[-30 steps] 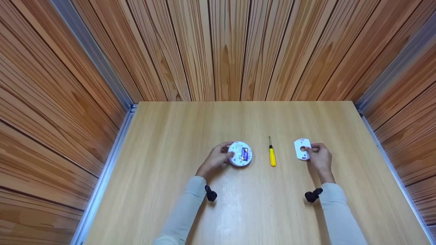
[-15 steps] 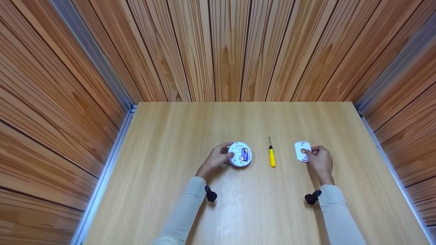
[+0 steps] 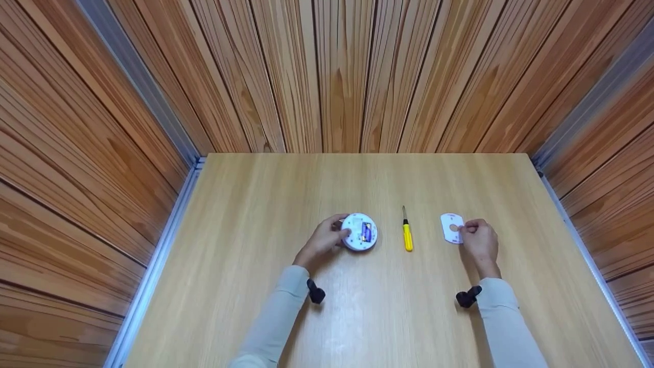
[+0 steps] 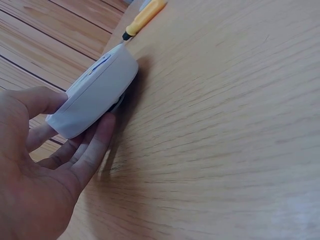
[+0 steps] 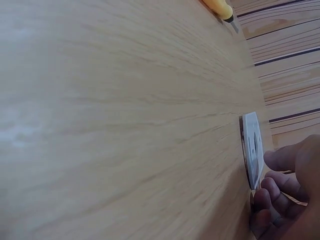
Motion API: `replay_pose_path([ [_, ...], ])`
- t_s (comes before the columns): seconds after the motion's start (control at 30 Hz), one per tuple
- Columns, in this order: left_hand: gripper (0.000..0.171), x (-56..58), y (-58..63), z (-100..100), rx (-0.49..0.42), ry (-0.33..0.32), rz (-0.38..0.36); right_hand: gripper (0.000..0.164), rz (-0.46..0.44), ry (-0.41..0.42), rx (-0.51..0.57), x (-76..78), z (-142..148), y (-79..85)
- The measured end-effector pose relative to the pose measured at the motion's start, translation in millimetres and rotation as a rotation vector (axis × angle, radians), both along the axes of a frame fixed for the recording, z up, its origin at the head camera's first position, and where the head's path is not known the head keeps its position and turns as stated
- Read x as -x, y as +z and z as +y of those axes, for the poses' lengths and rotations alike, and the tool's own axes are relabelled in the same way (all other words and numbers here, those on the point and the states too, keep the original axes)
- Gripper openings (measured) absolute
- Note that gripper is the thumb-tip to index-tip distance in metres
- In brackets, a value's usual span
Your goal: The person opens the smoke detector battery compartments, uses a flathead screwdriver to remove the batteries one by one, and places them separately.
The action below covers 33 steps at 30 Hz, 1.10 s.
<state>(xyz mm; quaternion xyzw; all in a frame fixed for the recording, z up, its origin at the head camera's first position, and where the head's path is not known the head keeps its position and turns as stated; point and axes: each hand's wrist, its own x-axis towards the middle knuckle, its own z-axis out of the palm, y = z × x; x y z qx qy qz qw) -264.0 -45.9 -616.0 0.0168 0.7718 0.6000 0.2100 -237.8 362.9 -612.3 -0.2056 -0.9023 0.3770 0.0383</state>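
Observation:
My left hand [image 3: 323,239] grips a round white smoke alarm [image 3: 357,243] by its left edge, thumb on top and fingers underneath. Its back faces up, with a blue-purple battery [image 3: 367,232] showing in the compartment. In the left wrist view the smoke alarm [image 4: 97,92] is tilted just over the table, one side lower. Over at the right, my right hand [image 3: 481,243] pinches the right edge of a flat white mounting plate [image 3: 449,236] with a round middle hole. The right wrist view has this mounting plate [image 5: 250,145] close on the tabletop, thumb at its edge.
Between the hands lies a screwdriver [image 3: 407,237] with a yellow handle, its tip pointing away from me. The wooden table [image 3: 286,194] ends at a plank wall [image 3: 342,76] behind, with metal rails [image 3: 153,266] along the sides.
My right hand has come slightly nearer me and lowered the mounting plate to the tabletop. The left hand and smoke alarm have stayed almost still.

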Motion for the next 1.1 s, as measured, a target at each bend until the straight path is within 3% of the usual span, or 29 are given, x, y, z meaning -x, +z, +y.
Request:
replay_pose_path([
  [0.37, 0.052, -0.8, 4.1, -0.6, 0.004, -0.011, -0.003, 0.034, 0.001, -0.038, 0.083, 3.2, -15.6, 8.5],
  [0.53, 0.056, -0.1, 2.7, 0.4, 0.007, -0.006, 0.002, 0.026, 0.101, -0.019, 0.047, 3.5, -29.6, 10.0],
  [0.7, 0.058, 1.8, 1.3, 2.5, 0.016, 0.008, 0.032, 0.02, 0.17, 0.058, 0.014, 2.4, -44.4, 7.8],
  [0.93, 0.04, 3.2, 1.4, 2.8, 0.013, 0.045, 0.015, 0.016, 0.154, 0.175, 0.019, 2.2, -62.5, 8.0],
  [1.1, 0.037, 2.8, 3.1, 2.6, 0.009, 0.05, 0.021, 0.017, 0.123, 0.234, 0.031, 3.4, -74.5, 9.1],
])
